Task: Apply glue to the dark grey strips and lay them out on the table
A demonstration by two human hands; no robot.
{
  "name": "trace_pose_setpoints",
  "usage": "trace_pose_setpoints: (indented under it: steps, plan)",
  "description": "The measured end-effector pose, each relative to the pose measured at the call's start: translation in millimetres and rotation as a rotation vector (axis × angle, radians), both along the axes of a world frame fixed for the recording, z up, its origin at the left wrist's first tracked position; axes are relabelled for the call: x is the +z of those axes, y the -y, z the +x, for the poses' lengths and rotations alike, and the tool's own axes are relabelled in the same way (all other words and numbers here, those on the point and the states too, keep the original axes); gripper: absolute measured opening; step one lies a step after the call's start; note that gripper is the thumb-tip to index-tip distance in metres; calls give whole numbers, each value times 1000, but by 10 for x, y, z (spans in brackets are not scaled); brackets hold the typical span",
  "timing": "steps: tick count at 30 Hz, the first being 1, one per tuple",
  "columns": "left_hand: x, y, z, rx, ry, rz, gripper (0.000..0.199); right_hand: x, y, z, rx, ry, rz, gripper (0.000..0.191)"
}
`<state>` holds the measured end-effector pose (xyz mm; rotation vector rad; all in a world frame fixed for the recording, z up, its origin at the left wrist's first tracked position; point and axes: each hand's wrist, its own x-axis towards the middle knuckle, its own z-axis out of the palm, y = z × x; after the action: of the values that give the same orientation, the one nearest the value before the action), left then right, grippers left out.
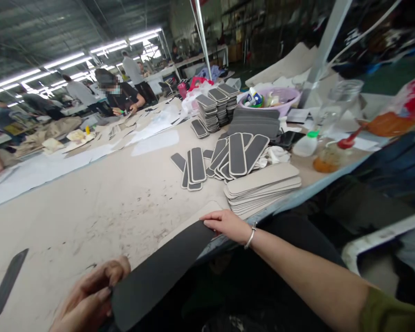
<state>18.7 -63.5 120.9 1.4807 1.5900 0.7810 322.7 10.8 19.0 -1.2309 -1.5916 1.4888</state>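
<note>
Black panel held at both ends

The panel [162, 272] slants over the near edge of the bench [124, 198]. The left hand [93, 293] has its grip closed on the nearer end; the right hand [224, 223] pinches the far corner, fingers and thumb drawn together.

Toward the back, a purple basin [289, 102] holds a white pack [254, 97] with blue and green on it, among small items too blurred to name. Right of it stands a clear jar [337, 106], its contents unclear. Nearer are a translucent bottle [305, 146] with a green cap and a red-topped bottle [328, 159] with amber liquid low inside. Left of these lie a rag [275, 156], a stack of pale strips [263, 184] and loose grey strips [237, 154] with pale borders.
</note>
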Motion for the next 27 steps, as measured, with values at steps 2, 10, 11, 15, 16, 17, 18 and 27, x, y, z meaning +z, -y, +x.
trace_pose_setpoints:
  steps: [2,10,11,15,16,17,18,27]
  plan:
    - [-46,-96,12,-65,217,-78,32,-3,-51,97,-48,105,107,24]
    - [-741,-547,-43,170,218,-330,26,-115,-403,271,-251,450,283,30]
    - [-817,-567,-7,187,216,-337,26,-130,-425,263,-247,500,291,26]
    - [-1011,-595,118,246,134,-360,24,-173,-456,210,-220,690,323,12]
    - [-1039,-600,129,251,100,-374,23,-177,-458,196,-210,730,332,12]
    - [-1062,-605,130,250,59,-384,23,-180,-459,182,-199,766,341,13]
    - [-1083,-611,122,244,18,-391,22,-181,-459,169,-190,798,348,15]
    - [-1202,-644,-11,164,-274,-324,14,-177,-447,97,-148,960,391,17]
